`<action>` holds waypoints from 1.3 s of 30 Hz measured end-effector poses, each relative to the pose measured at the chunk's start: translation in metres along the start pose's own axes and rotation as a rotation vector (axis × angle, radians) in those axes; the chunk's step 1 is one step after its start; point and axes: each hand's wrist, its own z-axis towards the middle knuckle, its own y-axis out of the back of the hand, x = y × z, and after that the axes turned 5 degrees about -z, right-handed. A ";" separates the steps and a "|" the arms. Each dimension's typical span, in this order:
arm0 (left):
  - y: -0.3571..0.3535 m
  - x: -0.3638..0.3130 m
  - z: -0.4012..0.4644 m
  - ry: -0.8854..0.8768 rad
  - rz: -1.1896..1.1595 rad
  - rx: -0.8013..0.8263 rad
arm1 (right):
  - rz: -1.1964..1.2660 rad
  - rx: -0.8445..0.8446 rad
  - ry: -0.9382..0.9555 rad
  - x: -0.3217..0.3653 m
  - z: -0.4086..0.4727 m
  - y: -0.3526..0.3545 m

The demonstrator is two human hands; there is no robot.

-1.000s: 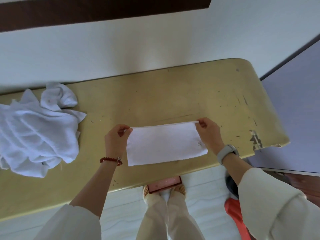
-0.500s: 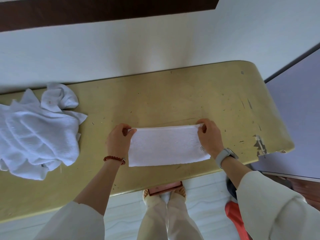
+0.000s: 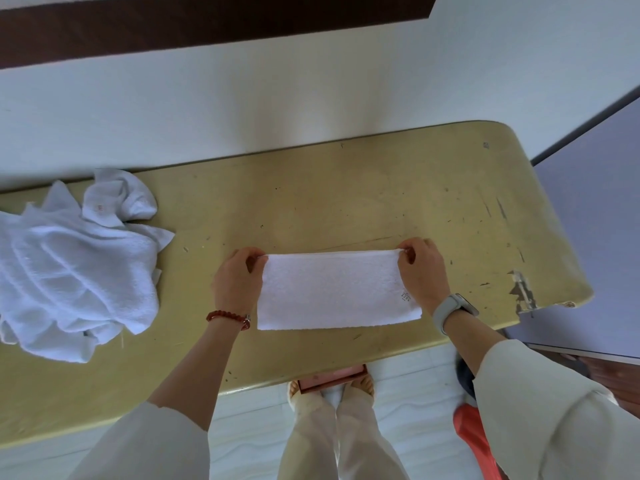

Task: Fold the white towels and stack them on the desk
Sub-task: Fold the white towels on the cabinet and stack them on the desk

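Note:
A white towel, folded into a long rectangle, lies flat near the front edge of the yellow desk. My left hand pinches its far left corner. My right hand pinches its far right corner and covers part of that short side. A small grey mark shows near the towel's right end. A crumpled heap of white towels sits on the desk's left part, apart from both hands.
The desk backs onto a white wall; its rounded right end has chipped paint. A grey panel stands to the right. Below the front edge are my legs, a reddish object and an orange thing on the pale floor.
Both hands kept hold of the far corners and settled the towel flatter on the desk. The heap on the left has not moved.

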 end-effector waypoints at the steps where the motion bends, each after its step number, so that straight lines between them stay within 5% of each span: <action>1: 0.000 -0.002 0.001 0.013 0.020 0.012 | -0.002 0.003 -0.007 0.000 0.001 0.000; 6: 0.001 -0.015 0.003 0.047 0.071 -0.006 | -0.027 -0.046 -0.010 0.002 -0.002 0.000; 10: -0.007 -0.015 -0.002 -0.327 0.148 -0.120 | -0.212 -0.229 0.401 0.015 -0.009 -0.009; 13: -0.023 -0.021 -0.003 -0.522 0.215 -0.102 | -0.305 -0.170 0.576 0.028 -0.012 -0.025; 26: -0.049 -0.026 0.001 -0.684 0.302 -0.067 | -0.285 -0.110 0.549 0.039 -0.008 -0.041; 39: -0.047 -0.040 0.006 -0.593 0.333 -0.002 | -0.278 -0.067 0.550 0.039 0.003 -0.045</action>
